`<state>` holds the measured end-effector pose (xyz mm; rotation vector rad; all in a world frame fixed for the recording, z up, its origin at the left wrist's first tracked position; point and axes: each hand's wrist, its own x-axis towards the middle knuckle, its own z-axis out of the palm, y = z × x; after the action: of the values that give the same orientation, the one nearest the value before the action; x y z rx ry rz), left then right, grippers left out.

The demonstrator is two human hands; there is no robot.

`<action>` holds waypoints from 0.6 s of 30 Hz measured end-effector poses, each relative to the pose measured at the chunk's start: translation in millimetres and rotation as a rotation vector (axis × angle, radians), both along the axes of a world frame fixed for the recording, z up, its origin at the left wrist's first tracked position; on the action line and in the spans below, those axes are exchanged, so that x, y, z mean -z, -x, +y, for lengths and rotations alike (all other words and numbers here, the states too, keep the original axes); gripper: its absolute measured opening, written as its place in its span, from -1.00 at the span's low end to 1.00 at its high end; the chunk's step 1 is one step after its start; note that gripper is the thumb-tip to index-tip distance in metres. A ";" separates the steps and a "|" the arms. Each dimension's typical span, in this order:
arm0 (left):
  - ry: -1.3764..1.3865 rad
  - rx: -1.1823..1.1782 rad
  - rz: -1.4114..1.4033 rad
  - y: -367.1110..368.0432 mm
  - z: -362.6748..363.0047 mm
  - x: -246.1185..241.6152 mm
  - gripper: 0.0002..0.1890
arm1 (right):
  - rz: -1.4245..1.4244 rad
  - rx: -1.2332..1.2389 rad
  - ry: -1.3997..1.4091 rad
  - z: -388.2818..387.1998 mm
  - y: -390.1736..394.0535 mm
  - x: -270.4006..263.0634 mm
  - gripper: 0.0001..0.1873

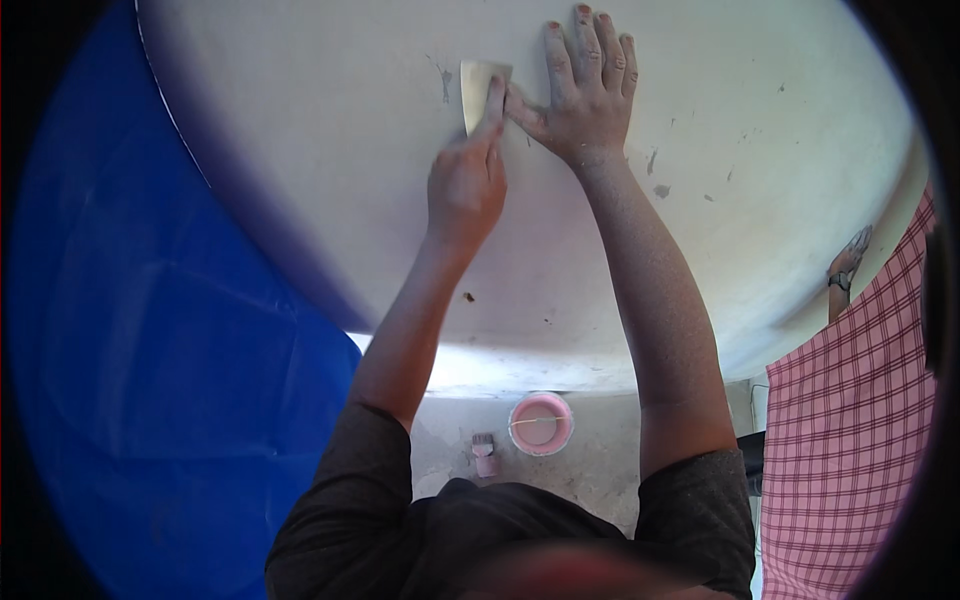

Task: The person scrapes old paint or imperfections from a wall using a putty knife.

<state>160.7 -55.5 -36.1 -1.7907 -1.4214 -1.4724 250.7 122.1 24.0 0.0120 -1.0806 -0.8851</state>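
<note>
A large pale curved panel (352, 150) fills the upper part of the view. My left hand (466, 180) grips a pale, flat, scraper-like blade (478, 84), its index finger stretched along the blade against the panel. What handle it has is hidden by the hand. Beside it, my right hand (589, 97) lies on the panel with fingers spread, dusty and holding nothing. Its thumb reaches close to the blade; whether they touch, I cannot tell. Grey chipped marks (661, 192) dot the panel on both sides of my hands.
Below the panel, a pink bucket (541, 424) stands on the concrete floor (592, 469) near a flat brush (484, 454). Blue sheeting (172, 337) covers the left side. At right is a person in pink checked cloth (847, 420); a hand (850, 255) with a wristwatch rests by the panel.
</note>
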 end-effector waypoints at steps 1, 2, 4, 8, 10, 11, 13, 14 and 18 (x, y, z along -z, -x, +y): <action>0.048 0.004 -0.073 7.2 -7.6 12.1 -0.39 | 0.008 -0.023 0.001 -17.6 4.6 4.4 -0.24; 0.096 0.013 -0.150 13.6 -15.7 22.3 -0.42 | -0.111 0.144 0.261 -49.9 -3.3 11.8 -0.25; 0.142 0.015 -0.161 7.0 -23.5 30.1 -0.41 | -0.239 0.341 0.514 -71.5 -22.8 14.0 -0.26; 0.142 0.017 -0.166 11.6 -16.2 57.2 -0.41 | -0.207 0.418 0.487 -66.7 -23.9 6.1 -0.16; 0.156 0.033 -0.177 13.1 -17.2 51.3 -0.42 | -0.231 0.459 0.510 -67.2 -27.6 10.1 -0.16; 0.161 0.043 -0.177 13.9 -18.9 48.1 -0.42 | -0.225 0.465 0.516 -66.0 -26.9 10.4 -0.16; 0.165 0.039 -0.173 17.8 -20.5 43.4 -0.42 | -0.216 0.464 0.513 -64.6 -23.5 9.3 -0.16; 0.169 0.035 -0.164 19.2 -22.0 41.2 -0.41 | -0.220 0.462 0.517 -65.1 -23.4 10.4 -0.15; 0.331 0.002 -0.152 21.5 -28.9 37.2 -0.41 | -0.221 0.494 0.529 -66.6 -26.7 10.7 -0.16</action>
<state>139.2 -84.5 -73.3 -1.9009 -1.8297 -1.4687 277.4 55.5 13.3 -0.6333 -1.5345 -1.0229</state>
